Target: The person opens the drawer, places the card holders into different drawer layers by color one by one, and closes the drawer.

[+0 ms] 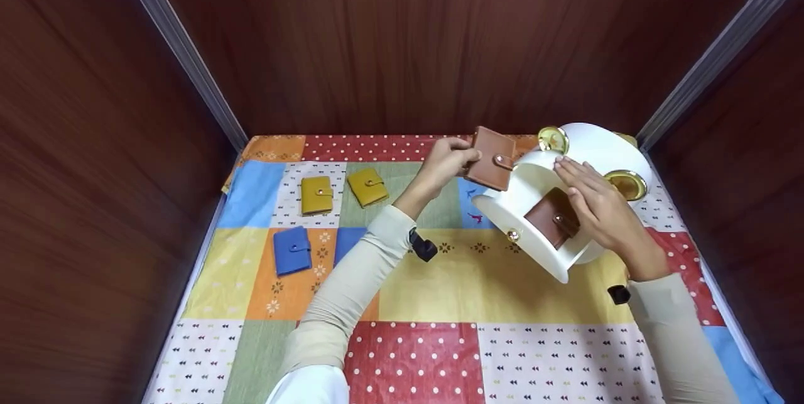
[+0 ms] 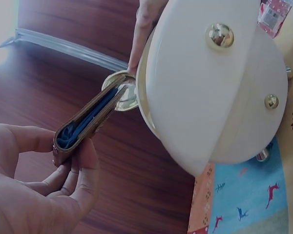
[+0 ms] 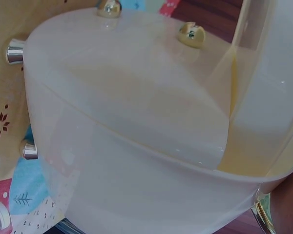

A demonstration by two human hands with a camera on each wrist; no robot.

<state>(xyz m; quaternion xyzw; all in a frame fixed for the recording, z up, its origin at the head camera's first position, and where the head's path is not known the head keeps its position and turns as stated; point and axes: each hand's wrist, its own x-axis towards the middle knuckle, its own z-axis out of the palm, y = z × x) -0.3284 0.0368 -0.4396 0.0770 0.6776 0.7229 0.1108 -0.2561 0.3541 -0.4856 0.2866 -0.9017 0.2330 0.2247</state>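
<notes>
My left hand (image 1: pixel 449 162) pinches a brown snap wallet (image 1: pixel 493 158) by its edge and holds it in the air beside the open mouth of a white round container (image 1: pixel 540 184) with gold knobs. In the left wrist view the wallet (image 2: pixel 85 122) shows its blue lining, held between thumb and fingers (image 2: pixel 83 180), close to the container (image 2: pixel 210 87). The container lies tilted on its side with a second brown wallet (image 1: pixel 553 218) inside. My right hand (image 1: pixel 597 203) grips its upper wall, fingers over the outside. The container's wall (image 3: pixel 136 122) fills the right wrist view.
Two yellow wallets (image 1: pixel 316 195) (image 1: pixel 367 186) and a blue wallet (image 1: pixel 292 249) lie on the left of the patchwork tablecloth (image 1: pixel 477 278). Dark wooden walls (image 1: pixel 402 39) close in the table at the back and both sides.
</notes>
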